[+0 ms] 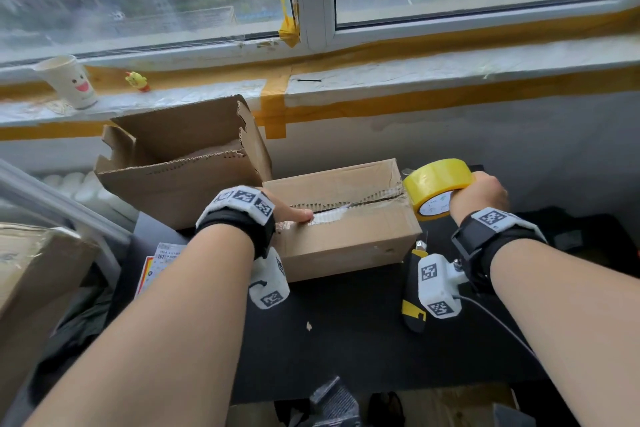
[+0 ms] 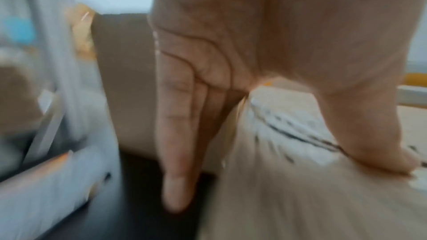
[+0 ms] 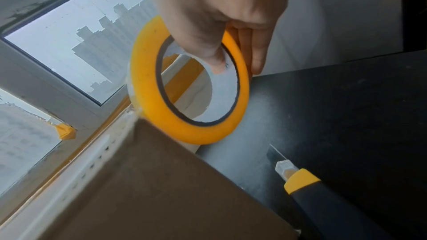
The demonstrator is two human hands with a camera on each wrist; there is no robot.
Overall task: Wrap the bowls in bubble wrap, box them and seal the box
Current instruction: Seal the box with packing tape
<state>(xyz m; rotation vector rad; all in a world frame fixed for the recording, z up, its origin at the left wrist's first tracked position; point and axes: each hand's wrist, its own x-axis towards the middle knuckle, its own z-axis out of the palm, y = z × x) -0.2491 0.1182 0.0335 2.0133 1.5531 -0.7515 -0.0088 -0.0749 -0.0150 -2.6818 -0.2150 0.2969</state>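
Note:
A closed cardboard box [image 1: 346,239] lies on the black table, with clear tape [image 1: 332,216] running along its top seam. My left hand [image 1: 287,210] is at the box's left end. Its thumb [image 2: 381,149] presses on the taped seam and its fingers [image 2: 175,152] point straight down beside the end wall. My right hand [image 1: 479,198] grips a yellow tape roll [image 1: 438,184] at the box's right top edge, thumb inside the core [image 3: 215,57]. A strip runs from the roll [image 3: 184,125] onto the box [image 3: 150,189]. No bowl shows.
A yellow-and-black utility knife [image 1: 414,291] lies on the table [image 1: 346,340] just right of the box, blade out [image 3: 277,154]. An open empty-looking carton [image 1: 180,163] stands behind on the left. A paper cup [image 1: 69,81] and a small yellow toy [image 1: 138,81] sit on the window sill.

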